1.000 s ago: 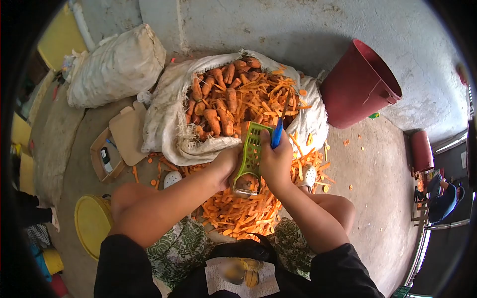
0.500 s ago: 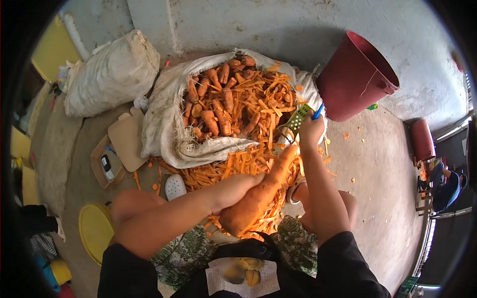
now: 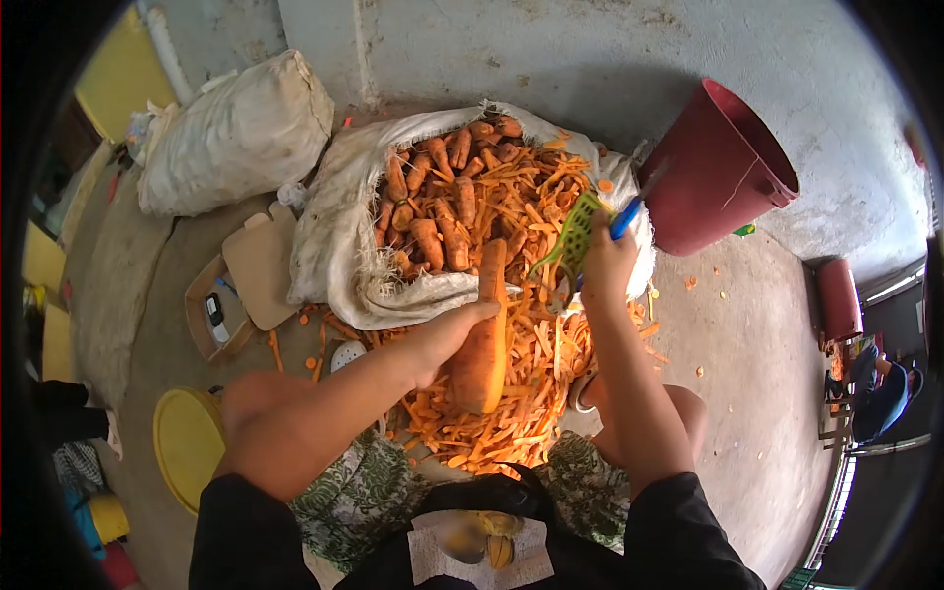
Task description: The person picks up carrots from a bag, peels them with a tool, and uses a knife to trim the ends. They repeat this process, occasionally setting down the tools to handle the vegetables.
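Observation:
My left hand (image 3: 444, 339) is closed round a large carrot (image 3: 482, 354), which points away from me, its near end hanging over the peelings. The carrot's surface is bright orange in places and darker in others. In my right hand (image 3: 610, 264) is a peeler (image 3: 573, 231) with a green perforated head and a blue handle, held to the right of the carrot and apart from it. Orange peelings (image 3: 536, 379) lie heaped below both hands. Beyond them, an open white sack (image 3: 344, 236) holds several whole carrots (image 3: 452, 226) and more peelings.
A tilted dark red bucket (image 3: 703, 177) stands by the wall at the right of the sack. A full white sack (image 3: 241, 133) lies at the back left. Nearer are an open cardboard box (image 3: 234, 339) and a yellow lid (image 3: 187, 447). Another person (image 3: 878, 403) sits at the far right.
The carrot has swung from slanting right to nearly upright in view, and my left hand has moved up along it. The peeler has come off the carrot's tip and turned.

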Demonstrator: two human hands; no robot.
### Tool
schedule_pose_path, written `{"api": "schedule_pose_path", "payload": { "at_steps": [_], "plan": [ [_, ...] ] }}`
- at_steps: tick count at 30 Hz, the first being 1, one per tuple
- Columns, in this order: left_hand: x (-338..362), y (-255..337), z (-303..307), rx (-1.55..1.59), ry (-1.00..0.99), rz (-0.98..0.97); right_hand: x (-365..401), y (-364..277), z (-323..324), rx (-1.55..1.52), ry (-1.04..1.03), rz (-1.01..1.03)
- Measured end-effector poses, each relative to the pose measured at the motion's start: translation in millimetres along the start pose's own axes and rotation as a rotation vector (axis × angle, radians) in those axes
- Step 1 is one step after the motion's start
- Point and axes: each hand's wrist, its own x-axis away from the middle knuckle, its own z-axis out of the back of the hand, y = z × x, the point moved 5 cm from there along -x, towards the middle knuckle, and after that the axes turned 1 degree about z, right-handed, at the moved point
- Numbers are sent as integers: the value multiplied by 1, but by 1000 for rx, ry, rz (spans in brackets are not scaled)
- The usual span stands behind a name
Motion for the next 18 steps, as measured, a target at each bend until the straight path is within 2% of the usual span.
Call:
{"api": "schedule_pose_path", "payload": {
  "at_steps": [1, 3, 6, 8, 9, 11, 15, 18],
  "plan": [
    [1, -1, -2, 148, -52, 80, 12, 0, -8, -49, -15, -72],
    [0, 3, -5, 90, -23, 31, 34, -9, -21, -48, -127, -94],
    [-8, 3, -6, 114, -83, -16, 54, -5, -32, -107, -200, -119],
    [-8, 7, -11, 260, -250, -28, 68, -15, -32, -43, -224, -89],
    [-5, 8, -14, 261, -250, -27, 74, -18, -33, 19, -244, -59],
    [-2, 13, -16, 439, -99, -27, 80, -17, -33, 6, -225, -18],
    [-8, 10, -18, 451, -202, -61, 83, -20, -30, 54, -199, 12],
    [-2, 13, -24, 454, -169, -22, 80, -14, -26, 69, -151, 72]
  ]
}}
